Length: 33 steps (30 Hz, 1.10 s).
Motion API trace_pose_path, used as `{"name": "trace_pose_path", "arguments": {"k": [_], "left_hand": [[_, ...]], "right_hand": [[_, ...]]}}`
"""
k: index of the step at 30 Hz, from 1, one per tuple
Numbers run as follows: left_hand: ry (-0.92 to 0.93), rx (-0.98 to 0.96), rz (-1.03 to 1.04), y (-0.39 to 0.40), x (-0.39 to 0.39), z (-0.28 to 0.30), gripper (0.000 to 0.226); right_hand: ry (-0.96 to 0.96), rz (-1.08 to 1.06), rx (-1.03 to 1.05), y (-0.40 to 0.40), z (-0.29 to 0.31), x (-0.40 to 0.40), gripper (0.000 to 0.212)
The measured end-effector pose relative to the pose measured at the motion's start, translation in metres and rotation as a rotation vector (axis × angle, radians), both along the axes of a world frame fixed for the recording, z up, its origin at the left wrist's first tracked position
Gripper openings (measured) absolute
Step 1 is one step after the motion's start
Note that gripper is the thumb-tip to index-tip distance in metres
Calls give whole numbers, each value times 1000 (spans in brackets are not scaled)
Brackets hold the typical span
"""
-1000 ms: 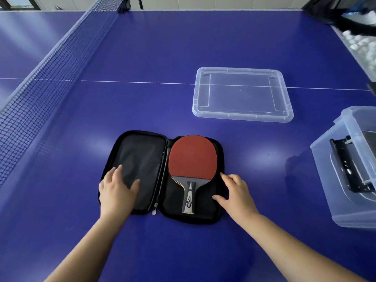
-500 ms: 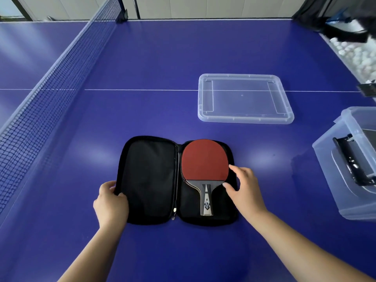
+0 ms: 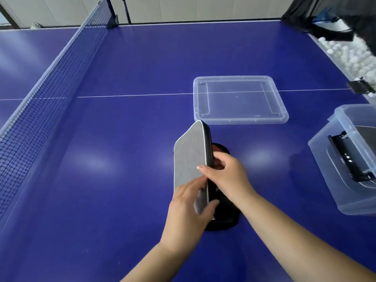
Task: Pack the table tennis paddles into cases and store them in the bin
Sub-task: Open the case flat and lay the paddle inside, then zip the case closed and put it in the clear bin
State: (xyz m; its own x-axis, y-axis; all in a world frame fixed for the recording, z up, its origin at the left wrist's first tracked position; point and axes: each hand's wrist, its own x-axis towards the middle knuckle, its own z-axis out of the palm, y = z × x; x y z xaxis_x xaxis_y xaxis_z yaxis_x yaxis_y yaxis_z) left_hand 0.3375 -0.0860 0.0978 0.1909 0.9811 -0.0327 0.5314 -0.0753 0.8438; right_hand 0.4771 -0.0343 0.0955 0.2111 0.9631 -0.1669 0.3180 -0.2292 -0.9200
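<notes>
Both hands grip the case (image 3: 190, 157) flap, standing half-folded: left hand (image 3: 188, 216) at its near end, right hand (image 3: 227, 176) at its edge. The lid (image 3: 240, 99) lies just beyond the case.

Case (image 3: 191, 157) sits near-centre on the table (image 3: 122, 159), one flap standing up on edge, other half flat on the table to its right with the paddle (image 3: 216, 149) in it. Lid (image 3: 240, 99) lies flat behind the case, slightly right. Bin (image 3: 350, 159) at the right edge, tilted, well apart from the case. Net (image 3: 40, 94) runs along the left. Balls (image 3: 350, 55) far right, behind the bin.
</notes>
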Motion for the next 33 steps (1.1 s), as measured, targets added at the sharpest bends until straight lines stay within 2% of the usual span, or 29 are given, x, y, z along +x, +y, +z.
{"name": "trace_pose_path", "arguments": {"k": [2, 5, 11, 13, 16, 22, 24, 27, 33], "left_hand": [[-3, -32, 26, 9, -3, -5, 40], [1, -197, 241, 37, -16, -29, 37], [145, -425, 224, 82, -29, -84, 64], [114, -445, 223, 88, -23, -91, 67], [52, -471, 259, 95, -16, -95, 72], [-88, -664, 332, 105, -17, -91, 82], [-164, -732, 315, 106, -17, -91, 71], [-177, -710, 283, 100, -11, -89, 52], [-344, -705, 314, 83, -3, -84, 79]], "right_hand": [[-35, -80, -37, 0, -10, 18, 7], [-24, -183, -118, -2, -31, 46, 18], [-21, -269, -298, -8, -90, 65, 14], [-20, -291, -303, -8, -100, 66, 20], [103, -284, -317, -6, -103, 65, 39], [199, -242, -317, -6, -107, 69, 40], [199, -237, -317, -6, -108, 70, 39], [195, -234, -325, -6, -109, 71, 40], [219, -226, -342, -7, -108, 71, 39]]}}
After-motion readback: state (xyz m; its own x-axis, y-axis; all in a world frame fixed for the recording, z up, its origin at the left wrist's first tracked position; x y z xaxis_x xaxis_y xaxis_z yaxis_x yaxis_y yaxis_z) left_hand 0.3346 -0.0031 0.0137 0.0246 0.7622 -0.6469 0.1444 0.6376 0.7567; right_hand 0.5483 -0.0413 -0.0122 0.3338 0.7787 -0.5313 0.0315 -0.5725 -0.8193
